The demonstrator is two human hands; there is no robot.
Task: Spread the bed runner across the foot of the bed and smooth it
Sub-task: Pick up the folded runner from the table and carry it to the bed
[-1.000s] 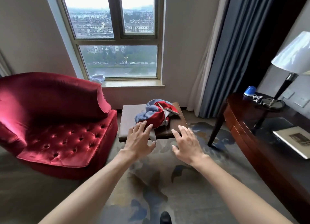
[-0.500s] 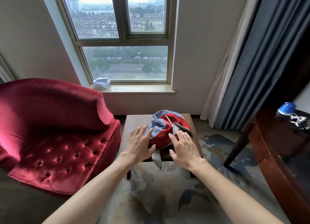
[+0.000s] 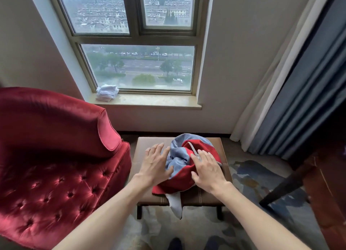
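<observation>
My left hand [image 3: 156, 163] and right hand [image 3: 207, 170] lie flat, fingers straight, on the crumpled bed runner [image 3: 184, 156]. Neither clasps it. A stool [image 3: 206, 198] sits beneath both palms.

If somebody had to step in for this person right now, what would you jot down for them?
Left hand: open, fingers laid against the left side of the bed runner.
Right hand: open, resting flat on top of it.
Runner: a crumpled red and blue bundle on the brown stool below the window, with one pale end hanging over the front edge.
Done: nothing spread, no grip taken.
Left: lift it, carry it to the bed (not in view), spread it across the foot, smooth it.
</observation>
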